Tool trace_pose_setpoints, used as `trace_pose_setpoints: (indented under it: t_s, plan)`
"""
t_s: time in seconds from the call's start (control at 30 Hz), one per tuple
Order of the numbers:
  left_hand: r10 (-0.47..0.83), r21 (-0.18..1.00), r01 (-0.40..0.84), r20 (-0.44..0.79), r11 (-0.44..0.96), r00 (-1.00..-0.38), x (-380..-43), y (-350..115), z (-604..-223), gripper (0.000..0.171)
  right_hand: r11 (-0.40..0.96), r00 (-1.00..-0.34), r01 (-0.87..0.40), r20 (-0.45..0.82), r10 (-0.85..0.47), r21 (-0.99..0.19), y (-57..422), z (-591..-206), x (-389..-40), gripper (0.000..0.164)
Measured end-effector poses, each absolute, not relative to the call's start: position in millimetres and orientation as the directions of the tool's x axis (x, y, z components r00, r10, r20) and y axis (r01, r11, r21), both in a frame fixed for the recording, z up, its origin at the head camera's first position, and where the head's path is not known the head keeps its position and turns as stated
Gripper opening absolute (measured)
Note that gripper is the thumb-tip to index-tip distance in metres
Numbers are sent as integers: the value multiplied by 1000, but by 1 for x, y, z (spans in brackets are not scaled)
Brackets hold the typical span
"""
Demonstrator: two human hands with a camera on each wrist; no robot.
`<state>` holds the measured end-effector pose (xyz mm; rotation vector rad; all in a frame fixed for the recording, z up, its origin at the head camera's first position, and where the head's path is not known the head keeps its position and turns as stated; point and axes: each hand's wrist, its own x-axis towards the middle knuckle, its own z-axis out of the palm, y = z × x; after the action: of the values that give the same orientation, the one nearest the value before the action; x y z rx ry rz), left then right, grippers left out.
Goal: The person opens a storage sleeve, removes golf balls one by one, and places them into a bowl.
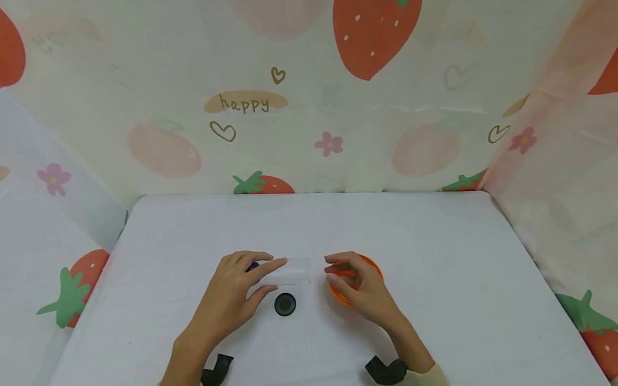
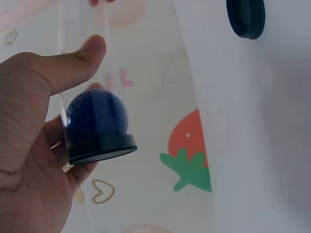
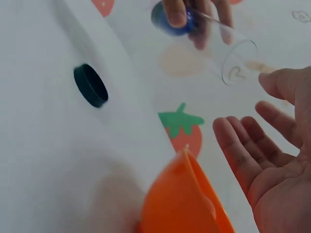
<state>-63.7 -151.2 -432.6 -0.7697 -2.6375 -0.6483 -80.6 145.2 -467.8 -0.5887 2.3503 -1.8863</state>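
My left hand [image 1: 232, 287] holds a clear tube [image 1: 296, 271] lying sideways above the table, thumb on one side and fingers on the other. In the left wrist view a dark blue dimpled ball [image 2: 97, 116] sits inside the tube's end against a black end cap [image 2: 104, 149]. The tube's other end, in the right wrist view, is an uncapped round rim. My right hand [image 1: 364, 295] is apart from the tube, fingers loosely bent and holding nothing, over an orange bowl [image 1: 379, 269] that it partly hides. A loose round black cap [image 1: 285, 304] lies between the hands.
The white table [image 1: 434, 257] has its back edge against a strawberry-print cloth [image 1: 309, 107], which also hangs at both sides. Black bands [image 1: 386, 371] show at both wrists near the front.
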Motion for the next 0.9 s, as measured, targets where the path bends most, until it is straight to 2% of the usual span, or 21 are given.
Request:
trace_pose_setpoints:
  t_s: [0.2,0.9]
  plan:
    - [433,303,577,427,758,-794,-63,-150,-431,58,156,-935,-182,121,-334,-971,131,-468,-76,37]
    - [434,274,585,454,763,-778,-61,-146,-429,58,68,-917,-161,124,-379,-985,118,-474,-73,41]
